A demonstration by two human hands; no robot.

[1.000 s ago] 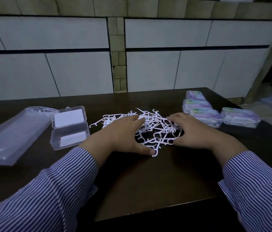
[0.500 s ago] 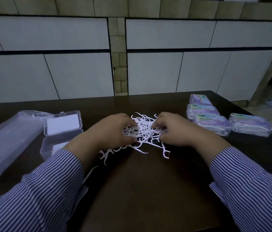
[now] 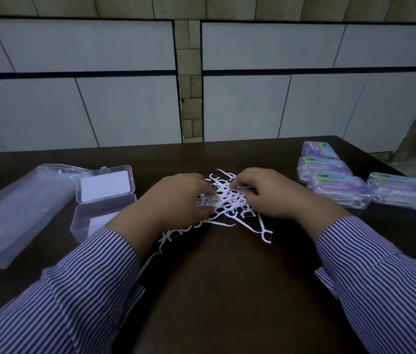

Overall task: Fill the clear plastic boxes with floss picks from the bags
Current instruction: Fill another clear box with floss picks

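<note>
Hands, left hand (image 3: 176, 200) and right hand (image 3: 270, 192), are curling their grip around floss picks (image 3: 227, 200) mid-counter (image 3: 227, 290), open clear box (image 3: 102, 200) lying left.

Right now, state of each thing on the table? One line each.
floss picks: loose pile, some strays at the near edge
left hand: fingers curled into the pile, gripping picks
right hand: fingers curled into the pile, gripping picks
open box: lid up, no picks inside
filled boxes: four, closed, holding picks
plastic bag: lying flat, looks empty

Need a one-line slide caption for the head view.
Both hands, left and right, gather loose floss picks on a dark table beside an open clear box.
</note>
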